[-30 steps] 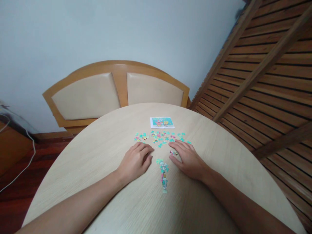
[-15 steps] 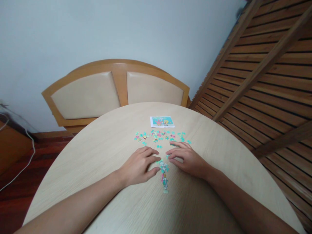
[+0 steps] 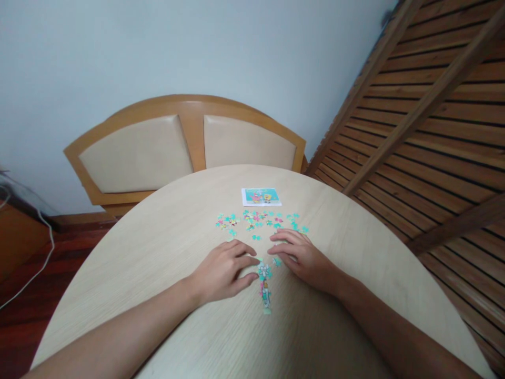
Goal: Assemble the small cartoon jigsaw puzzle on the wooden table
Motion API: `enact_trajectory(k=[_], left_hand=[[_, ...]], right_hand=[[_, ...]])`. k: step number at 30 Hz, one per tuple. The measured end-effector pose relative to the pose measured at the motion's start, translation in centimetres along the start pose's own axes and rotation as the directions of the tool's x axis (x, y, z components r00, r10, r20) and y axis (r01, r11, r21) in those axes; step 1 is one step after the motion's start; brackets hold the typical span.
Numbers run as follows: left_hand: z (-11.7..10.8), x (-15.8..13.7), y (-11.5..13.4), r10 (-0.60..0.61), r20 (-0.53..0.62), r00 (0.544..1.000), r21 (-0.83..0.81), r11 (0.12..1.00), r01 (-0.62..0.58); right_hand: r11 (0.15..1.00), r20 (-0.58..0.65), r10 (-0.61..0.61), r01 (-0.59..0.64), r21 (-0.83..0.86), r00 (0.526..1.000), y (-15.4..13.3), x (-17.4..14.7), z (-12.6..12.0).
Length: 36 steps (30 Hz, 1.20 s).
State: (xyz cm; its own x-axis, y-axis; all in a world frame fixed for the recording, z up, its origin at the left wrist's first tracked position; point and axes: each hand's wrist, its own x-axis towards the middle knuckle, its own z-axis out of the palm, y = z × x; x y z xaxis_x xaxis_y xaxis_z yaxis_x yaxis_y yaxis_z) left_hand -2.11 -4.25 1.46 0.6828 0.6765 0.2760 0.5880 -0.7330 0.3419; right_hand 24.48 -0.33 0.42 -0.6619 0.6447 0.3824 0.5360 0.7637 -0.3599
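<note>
A narrow strip of joined puzzle pieces [image 3: 265, 287] lies on the round table [image 3: 158, 242], running toward me. My left hand [image 3: 223, 270] rests flat at its left, fingertips touching the strip's top. On the other side, my right hand [image 3: 303, 256] lies with fingers spread, its fingertips by a loose teal piece [image 3: 277, 261] just right of the strip's top. Several loose teal and pink pieces [image 3: 258, 221] are scattered beyond both hands. A small reference picture [image 3: 261, 197] lies further back.
A wooden bench with two cream cushions [image 3: 185, 147] stands behind the table against a pale blue wall. A slatted wooden frame [image 3: 426, 121] leans at the right. A white cable [image 3: 39, 247] trails on the dark floor at left.
Both hands slid toward me and inward from the scattered pieces to the top of the joined strip. A teal piece now lies beside the strip's top, under my right fingertips.
</note>
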Motion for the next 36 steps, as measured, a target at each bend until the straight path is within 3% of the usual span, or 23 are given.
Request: enact_trajectory(k=[3, 13, 20, 28, 36], left_hand=[[0.0, -0.1, 0.1, 0.028, -0.004, 1.0, -0.008, 1.0, -0.028], [-0.3, -0.3, 0.2, 0.115, 0.029, 0.993, -0.014, 0.993, -0.114], [-0.5, -0.4, 0.5, 0.129, 0.076, 0.989, 0.01, 0.991, -0.13], [-0.6, -0.4, 0.7, 0.154, 0.081, 0.985, 0.037, 0.987, -0.157], [-0.8, -0.4, 0.7, 0.161, 0.079, 0.984, 0.037, 0.986, -0.165]], right_hand=[[0.999, -0.011, 0.042, -0.042, -0.025, 0.999, -0.5, -0.1, -0.5], [0.998, 0.12, 0.061, -0.057, -0.04, 0.991, -0.7, -0.5, -0.7], [0.986, 0.102, 0.158, -0.152, -0.063, 0.982, -1.1, -0.6, -1.0], [0.971, 0.053, 0.236, -0.238, 0.025, 0.97, -1.0, -1.0, 0.8], [0.972, 0.027, 0.226, -0.227, 0.053, 0.974, -1.3, -0.5, 0.4]])
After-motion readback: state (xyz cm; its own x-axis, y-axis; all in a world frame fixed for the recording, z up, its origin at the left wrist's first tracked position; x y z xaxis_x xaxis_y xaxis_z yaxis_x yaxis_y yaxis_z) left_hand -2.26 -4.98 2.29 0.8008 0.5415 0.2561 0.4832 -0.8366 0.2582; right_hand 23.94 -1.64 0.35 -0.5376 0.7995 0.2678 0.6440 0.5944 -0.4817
